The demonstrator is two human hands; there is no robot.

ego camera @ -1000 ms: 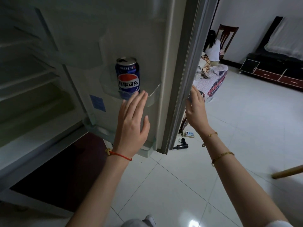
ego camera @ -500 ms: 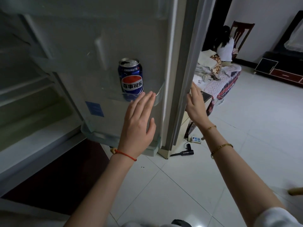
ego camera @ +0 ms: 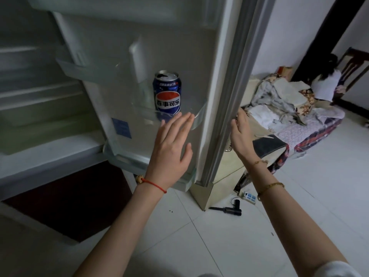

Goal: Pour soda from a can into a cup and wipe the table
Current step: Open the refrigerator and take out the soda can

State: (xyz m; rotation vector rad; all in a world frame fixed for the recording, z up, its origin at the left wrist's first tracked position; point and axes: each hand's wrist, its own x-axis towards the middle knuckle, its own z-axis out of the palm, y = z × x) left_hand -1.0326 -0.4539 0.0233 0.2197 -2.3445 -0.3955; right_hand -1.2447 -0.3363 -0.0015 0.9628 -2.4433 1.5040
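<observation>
A: One can (ego camera: 167, 94), and it stands upright in the clear bin (ego camera: 197, 116) on the inside of the open fridge door (ego camera: 111, 37). Its long axis is vertical, its top already looks opened, and its foot sits behind the bin's front wall.

B: Which hand is nearer?

A: The left hand (ego camera: 169, 148), plainly. It is raised flat in front of the door, fingers straight and close together, thumb out to the right, holding nothing. The can lies just beyond and above the fingertips (ego camera: 185, 118), a touch to their left. The tips are level with the bin's rim; I cannot tell whether they touch it.

B: And the right hand (ego camera: 242, 136)?

A: It is at the door's outer edge (ego camera: 235, 86), fingers relaxed and slightly bent, apparently resting against the edge rather than gripping it. It is farther from the can, with the door's thickness between them.

B: So the reach is for the left.

A: I would judge so. The hand must go up over the bin wall and wrap the can's side from the front, then lift it straight up to clear the rim. With the top open, tilting it could spill soda. No cup and no table are in view.
</observation>
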